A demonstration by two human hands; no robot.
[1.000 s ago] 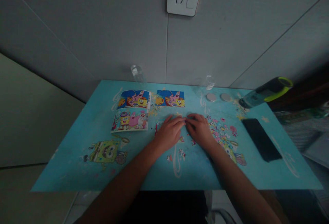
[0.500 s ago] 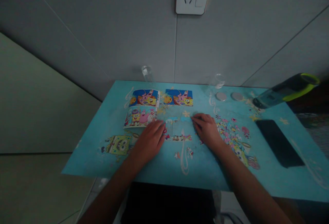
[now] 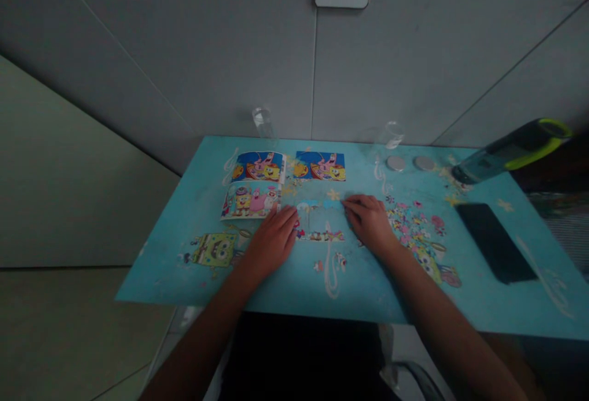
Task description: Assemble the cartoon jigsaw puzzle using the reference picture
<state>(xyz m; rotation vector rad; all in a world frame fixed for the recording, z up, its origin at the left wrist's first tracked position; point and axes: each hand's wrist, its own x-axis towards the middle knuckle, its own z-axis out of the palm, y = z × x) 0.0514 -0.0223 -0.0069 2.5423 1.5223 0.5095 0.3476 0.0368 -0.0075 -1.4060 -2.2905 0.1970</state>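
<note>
Between my hands lies a partly assembled jigsaw puzzle (image 3: 321, 236), its edge pieces forming a border with the blue table showing inside. My left hand (image 3: 275, 236) rests at the left edge of this border, fingers stretched out and lying flat. At the upper right corner, my right hand (image 3: 367, 217) has its thumb and forefinger pinched on a light blue puzzle piece (image 3: 332, 203). Loose puzzle pieces (image 3: 405, 220) are scattered right of my right hand, and a few loose pieces (image 3: 339, 260) lie below the border.
Behind stand an open picture booklet (image 3: 251, 200), a finished picture panel (image 3: 319, 166), two clear containers (image 3: 263, 122) and two round lids (image 3: 395, 163). On the right are a black phone (image 3: 494, 241) and a dark bottle (image 3: 506, 152). A wall (image 3: 230, 51) rises behind the table.
The whole view has shifted slightly, so the table sits higher in the picture. Both hands stay at the puzzle border with hardly any movement.
</note>
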